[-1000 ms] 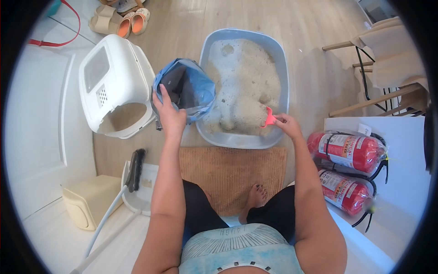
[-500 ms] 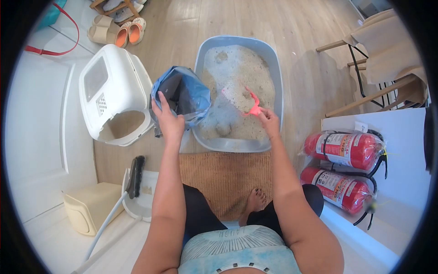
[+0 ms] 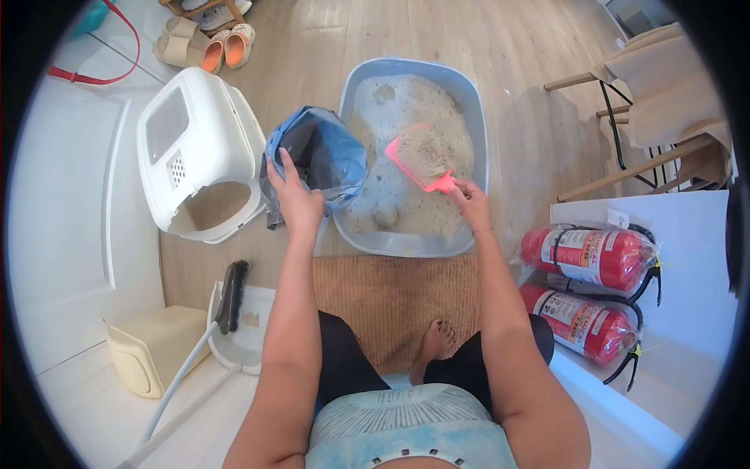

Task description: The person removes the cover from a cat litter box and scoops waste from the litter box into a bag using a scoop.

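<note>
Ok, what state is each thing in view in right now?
Scoop: heaped with litter, gripped by right hand
Bag: mouth open, left hand gripping its rim
Tray: uncovered, litter spread unevenly inside
White hood: off the tray
Mat: lying flat
Extinguishers: both plastic-wrapped
Broom: unheld
Clogs: paired, unworn

The scoop (image 3: 402,160) is bright pink, gripped by its short handle in the right hand (image 3: 471,202), its blade pointing away and to the left, loaded with sandy litter (image 3: 459,148). It is over the tray (image 3: 410,247), a pale blue-grey tub with rounded corners and raised walls. More litter lies unevenly inside, heavier on the right, with a roundish lump at the near end. Left of the tray, the bag (image 3: 346,156), blue and crumpled, gapes upward, its rim in the left hand (image 3: 298,202).
</note>
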The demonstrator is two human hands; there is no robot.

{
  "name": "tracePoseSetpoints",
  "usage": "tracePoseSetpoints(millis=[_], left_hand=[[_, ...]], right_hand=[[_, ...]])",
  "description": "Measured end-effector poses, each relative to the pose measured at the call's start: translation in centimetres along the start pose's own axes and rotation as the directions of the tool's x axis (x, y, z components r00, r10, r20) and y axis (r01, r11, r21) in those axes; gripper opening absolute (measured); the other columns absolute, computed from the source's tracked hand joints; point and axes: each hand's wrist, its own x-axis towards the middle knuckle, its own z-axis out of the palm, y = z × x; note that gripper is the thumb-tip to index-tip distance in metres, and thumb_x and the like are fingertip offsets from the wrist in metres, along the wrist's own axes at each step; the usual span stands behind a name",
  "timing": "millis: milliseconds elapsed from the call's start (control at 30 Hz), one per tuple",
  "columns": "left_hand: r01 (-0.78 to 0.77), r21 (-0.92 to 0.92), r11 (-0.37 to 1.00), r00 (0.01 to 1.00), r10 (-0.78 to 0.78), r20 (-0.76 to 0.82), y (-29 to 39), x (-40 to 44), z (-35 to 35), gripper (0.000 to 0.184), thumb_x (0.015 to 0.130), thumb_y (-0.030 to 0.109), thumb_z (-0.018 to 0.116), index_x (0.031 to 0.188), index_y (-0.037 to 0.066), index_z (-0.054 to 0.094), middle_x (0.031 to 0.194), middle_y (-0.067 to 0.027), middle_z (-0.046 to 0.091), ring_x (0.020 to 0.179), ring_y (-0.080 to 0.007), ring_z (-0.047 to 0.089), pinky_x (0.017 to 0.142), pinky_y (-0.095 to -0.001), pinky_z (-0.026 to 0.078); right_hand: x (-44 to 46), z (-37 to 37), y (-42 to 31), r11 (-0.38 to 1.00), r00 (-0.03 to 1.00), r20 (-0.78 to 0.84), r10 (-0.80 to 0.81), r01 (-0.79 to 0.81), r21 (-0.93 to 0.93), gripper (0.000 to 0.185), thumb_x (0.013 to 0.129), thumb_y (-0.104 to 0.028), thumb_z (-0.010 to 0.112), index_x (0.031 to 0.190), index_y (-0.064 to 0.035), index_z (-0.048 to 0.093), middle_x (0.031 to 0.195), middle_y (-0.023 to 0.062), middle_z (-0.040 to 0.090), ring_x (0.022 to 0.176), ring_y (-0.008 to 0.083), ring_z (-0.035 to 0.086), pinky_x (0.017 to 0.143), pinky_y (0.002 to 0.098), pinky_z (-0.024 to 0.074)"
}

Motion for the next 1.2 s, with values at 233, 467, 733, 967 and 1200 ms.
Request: tracePoseSetpoints(millis=[233, 467, 733, 967, 1200], left_hand=[[-0.033, -0.010, 0.999, 0.999, 0.033, -0.012, -0.2, 0.1, 0.3, 0.092, 0.064, -0.009, 0.058, 0.147, 0.011, 0.024, 0.149, -0.0250, 0.014, 0.132, -0.0431, 0.031, 0.102, -0.0400, 0.037], [-0.007, -0.041, 0.999, 1.000, 0.008, 0.029, 0.3, -0.2, -0.1, 0.092, 0.064, -0.011, 0.057, 0.147, 0.009, 0.023, 0.149, -0.0251, 0.013, 0.136, -0.0420, 0.025, 0.107, -0.0402, 0.032], [-0.013, -0.066, 0.998, 0.999, 0.015, 0.030, 0.0, -0.3, 0.0, 0.092, 0.064, -0.011, 0.058, 0.147, 0.010, 0.023, 0.149, -0.0255, 0.013, 0.136, -0.0420, 0.024, 0.108, -0.0403, 0.031], [-0.026, -0.051, 0.998, 1.000, 0.027, 0.014, 0.1, -0.4, 0.1, 0.093, 0.063, -0.012, 0.058, 0.147, 0.010, 0.023, 0.149, -0.0248, 0.014, 0.136, -0.0415, 0.024, 0.108, -0.0395, 0.031], [-0.001, -0.057, 0.998, 1.000, 0.003, 0.021, 0.4, -0.1, -0.1, 0.094, 0.062, -0.011, 0.060, 0.146, 0.011, 0.025, 0.150, -0.0222, 0.014, 0.136, -0.0404, 0.025, 0.107, -0.0393, 0.033]], right_hand=[[-0.6, 0.0, -1.7, 0.992, 0.998, 0.042, -0.053, 0.058, -0.116, 0.032, 0.085, -0.030, 0.067, 0.111, -0.0103, 0.066, 0.070, 0.0007, 0.060, 0.055, 0.0075, 0.051, 0.049, 0.0240, 0.0431], [-1.7, 0.6, -2.2, 0.988, 0.998, 0.059, -0.036, 0.045, -0.146, 0.034, 0.086, -0.032, 0.066, 0.112, -0.0112, 0.066, 0.072, 0.0023, 0.061, 0.057, 0.0085, 0.052, 0.051, 0.0256, 0.0448], [-2.2, 2.1, -2.3, 0.999, 0.993, -0.116, 0.008, -0.013, -0.039, 0.034, 0.085, -0.033, 0.066, 0.113, -0.0130, 0.066, 0.072, 0.0031, 0.062, 0.054, 0.0097, 0.054, 0.051, 0.0256, 0.0444], [-2.2, 1.6, -2.5, 0.999, 0.999, -0.053, -0.012, 0.014, 0.035, 0.033, 0.086, -0.030, 0.066, 0.114, -0.0113, 0.066, 0.072, 0.0015, 0.061, 0.055, 0.0082, 0.052, 0.048, 0.0247, 0.0429], [-1.8, 1.7, -3.1, 0.999, 0.997, -0.067, -0.047, 0.046, -0.025, 0.033, 0.087, -0.029, 0.065, 0.114, -0.0106, 0.065, 0.071, 0.0021, 0.061, 0.055, 0.0074, 0.051, 0.049, 0.0244, 0.0438]])
